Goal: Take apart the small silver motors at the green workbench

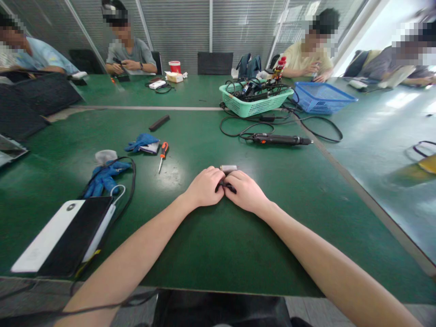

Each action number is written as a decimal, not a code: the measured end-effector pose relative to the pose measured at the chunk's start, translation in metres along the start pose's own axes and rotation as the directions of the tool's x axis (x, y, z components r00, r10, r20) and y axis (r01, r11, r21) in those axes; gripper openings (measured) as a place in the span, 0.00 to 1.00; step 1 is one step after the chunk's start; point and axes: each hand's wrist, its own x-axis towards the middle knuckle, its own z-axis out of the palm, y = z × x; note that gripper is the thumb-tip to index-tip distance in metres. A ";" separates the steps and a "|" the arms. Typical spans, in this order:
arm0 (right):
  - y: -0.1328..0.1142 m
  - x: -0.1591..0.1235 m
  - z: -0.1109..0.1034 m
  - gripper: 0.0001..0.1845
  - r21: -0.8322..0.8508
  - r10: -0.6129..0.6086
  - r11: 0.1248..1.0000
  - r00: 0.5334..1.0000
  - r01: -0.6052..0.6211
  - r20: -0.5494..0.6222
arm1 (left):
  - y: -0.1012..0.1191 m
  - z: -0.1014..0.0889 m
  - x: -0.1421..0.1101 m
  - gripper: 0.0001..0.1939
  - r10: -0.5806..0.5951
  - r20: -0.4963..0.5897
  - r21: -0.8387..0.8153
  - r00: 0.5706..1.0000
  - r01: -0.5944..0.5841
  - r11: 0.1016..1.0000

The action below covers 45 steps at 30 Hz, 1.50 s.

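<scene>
My left hand [204,186] and my right hand [245,190] rest knuckles-up on the green table [211,236], touching each other at the middle. Both are closed, and together they pinch a small black object [225,185] that shows only between the fingers. A short silver cylinder [228,168] lies on the table just beyond my fingertips, apart from them.
An orange-handled screwdriver [162,154] and blue gloves [105,177] lie to the left, a power bank [64,236] near the front edge. A black electric screwdriver [279,139] with cable, a green basket [254,102] and a blue basket [320,97] stand farther back. Several people sit around.
</scene>
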 end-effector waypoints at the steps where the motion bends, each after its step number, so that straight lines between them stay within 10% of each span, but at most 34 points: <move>1: 0.000 0.000 0.000 0.03 0.000 -0.005 1.000 1.000 0.005 -0.005 | 0.000 0.000 0.000 0.05 -0.002 0.003 0.001 1.000 0.002 1.000; 45: 0.002 -0.002 0.000 0.02 0.004 0.014 1.000 1.000 -0.014 -0.008 | 0.001 -0.001 0.000 0.04 -0.002 -0.002 -0.013 1.000 0.002 1.000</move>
